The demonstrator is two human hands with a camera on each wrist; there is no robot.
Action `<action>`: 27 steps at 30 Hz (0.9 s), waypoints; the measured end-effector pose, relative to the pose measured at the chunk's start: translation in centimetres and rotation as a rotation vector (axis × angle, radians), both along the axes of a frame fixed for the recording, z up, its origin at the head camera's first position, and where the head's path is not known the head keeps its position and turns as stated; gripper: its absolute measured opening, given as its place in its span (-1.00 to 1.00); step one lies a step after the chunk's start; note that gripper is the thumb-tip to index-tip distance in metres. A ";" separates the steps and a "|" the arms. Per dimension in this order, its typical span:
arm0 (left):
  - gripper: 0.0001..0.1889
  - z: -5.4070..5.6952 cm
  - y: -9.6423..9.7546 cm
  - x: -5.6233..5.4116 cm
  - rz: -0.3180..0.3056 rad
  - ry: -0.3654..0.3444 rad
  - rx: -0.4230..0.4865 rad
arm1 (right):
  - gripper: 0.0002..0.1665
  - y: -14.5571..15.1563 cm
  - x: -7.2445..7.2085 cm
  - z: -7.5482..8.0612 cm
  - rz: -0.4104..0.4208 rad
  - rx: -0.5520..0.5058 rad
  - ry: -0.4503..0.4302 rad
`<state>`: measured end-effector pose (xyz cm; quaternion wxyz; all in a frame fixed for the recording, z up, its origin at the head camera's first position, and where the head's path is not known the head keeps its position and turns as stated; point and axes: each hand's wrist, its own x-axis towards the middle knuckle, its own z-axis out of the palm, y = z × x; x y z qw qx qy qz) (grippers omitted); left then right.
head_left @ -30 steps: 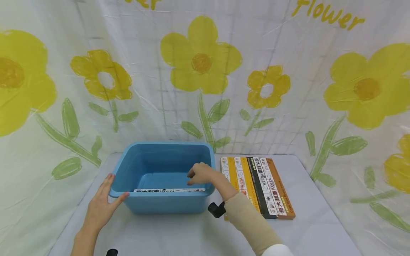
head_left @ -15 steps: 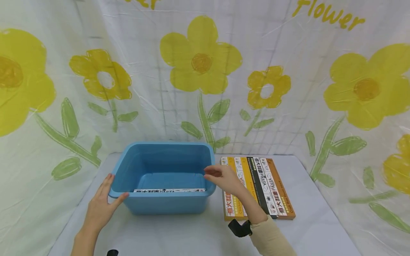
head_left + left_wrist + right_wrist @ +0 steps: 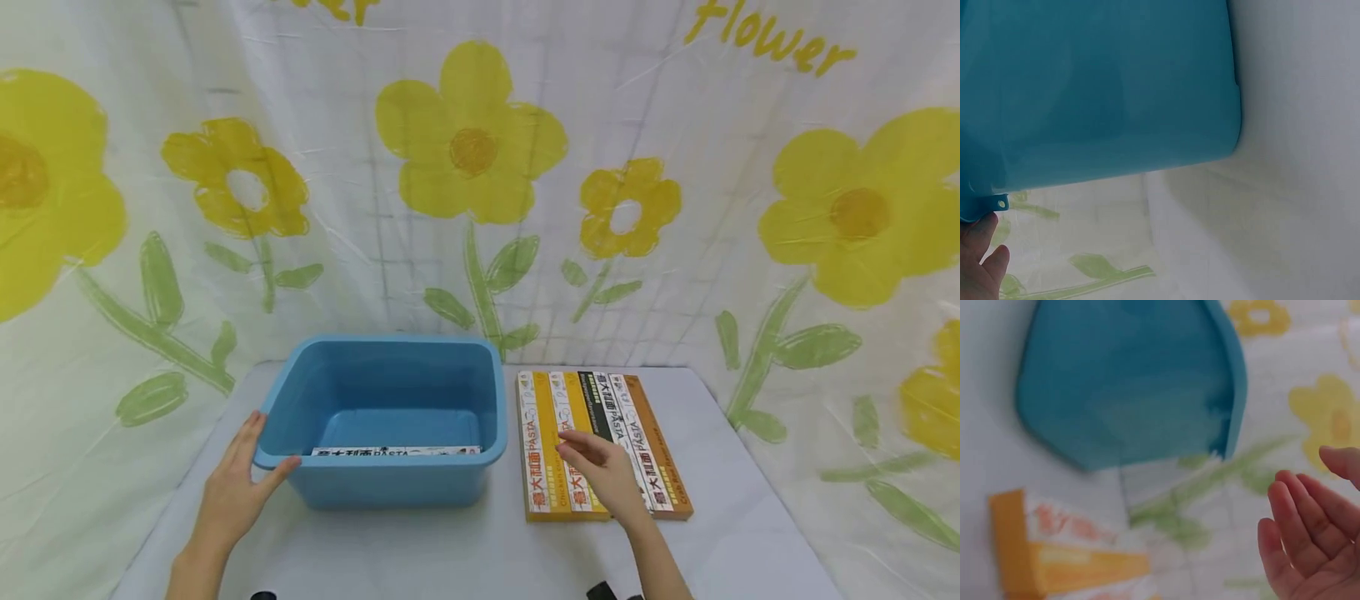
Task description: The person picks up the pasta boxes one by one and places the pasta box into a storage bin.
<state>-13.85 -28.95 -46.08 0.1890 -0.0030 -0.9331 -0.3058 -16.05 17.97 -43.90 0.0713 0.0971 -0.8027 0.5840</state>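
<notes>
My left hand [image 3: 231, 493] rests at the near left corner of a blue plastic basin [image 3: 390, 487], its thumb along the front rim and fingers against the left side. In the left wrist view, two fingertips [image 3: 997, 257] show beside the basin's rim lug. A pasta box [image 3: 397, 452] lies inside along the basin's front wall, mostly hidden by the rim. My right hand [image 3: 606, 473] hovers over a row of pasta boxes, with nothing in its loosely bent fingers. The row has yellow boxes [image 3: 542, 467] at left, a black box [image 3: 588, 390], partly covered by the hand, and a brown box [image 3: 658, 450].
A white-covered table [image 3: 390, 554] bears the basin and the boxes, which lie to the basin's right. Behind it hangs a white curtain [image 3: 345, 275] printed with yellow flowers. Dark wrist camera mounts [image 3: 602, 592] show at the bottom edge.
My right hand has come out of the basin, passed over its right rim and moved right and nearer to me, over the pasta boxes. The left hand stays at the basin's corner.
</notes>
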 end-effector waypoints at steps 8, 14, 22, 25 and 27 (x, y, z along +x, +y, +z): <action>-0.09 0.2 0.2 -0.1 -0.003 0.015 -0.004 | -0.53 5.2 1.5 -3.6 -0.302 0.061 -0.184; -0.08 0.1 0.1 0.0 0.001 -0.007 -0.008 | -0.45 8.6 1.7 -4.7 -0.530 0.203 -0.193; -0.07 0.2 0.1 0.1 0.007 -0.020 -0.015 | -0.42 11.0 1.2 -7.6 -0.609 0.325 -0.164; -0.07 0.3 0.1 0.1 0.002 -0.032 -0.017 | -0.41 11.5 1.2 -8.6 -0.580 0.343 -0.176; -0.06 0.4 0.0 0.1 0.001 -0.039 -0.023 | -0.39 11.6 1.2 -9.1 -0.563 0.350 -0.189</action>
